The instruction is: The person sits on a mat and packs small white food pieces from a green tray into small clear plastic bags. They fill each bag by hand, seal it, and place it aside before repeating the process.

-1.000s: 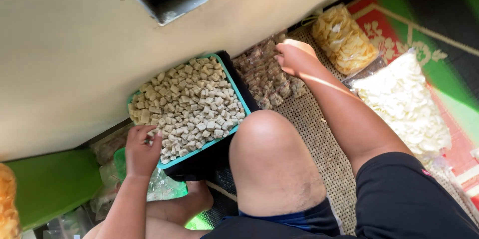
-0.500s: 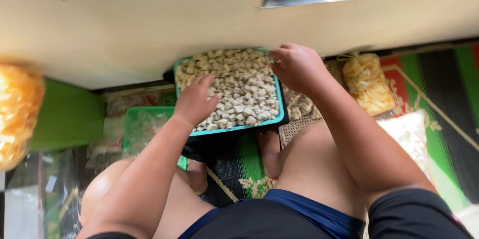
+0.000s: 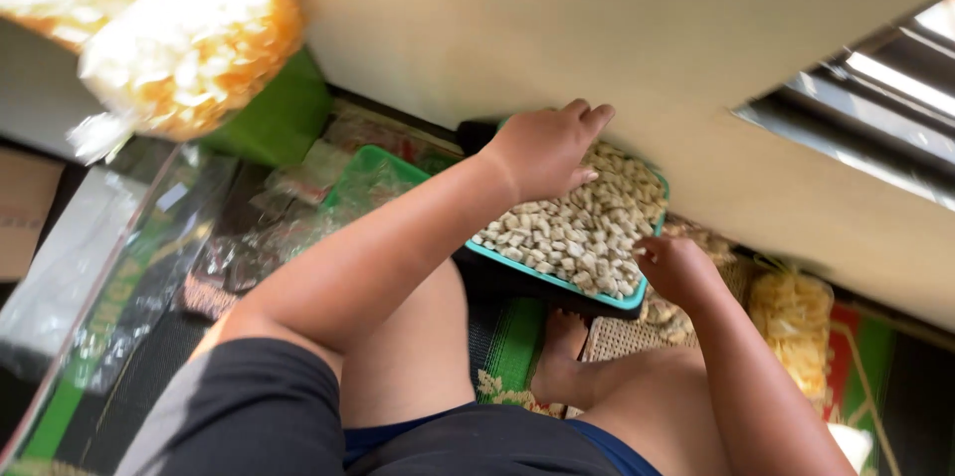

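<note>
Head camera: left hand [image 3: 542,150], fingers spread, rests on pale chunks filling a teal tray [image 3: 557,280]; right hand [image 3: 676,270] pinches pieces at its near corner.

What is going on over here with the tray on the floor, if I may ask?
A person sits on the floor over a teal tray heaped with small pale snack pieces. The left hand lies flat on the pile at the far side, and the right hand is at the near right corner. Clear bags of yellow crisps lie nearby.
</note>
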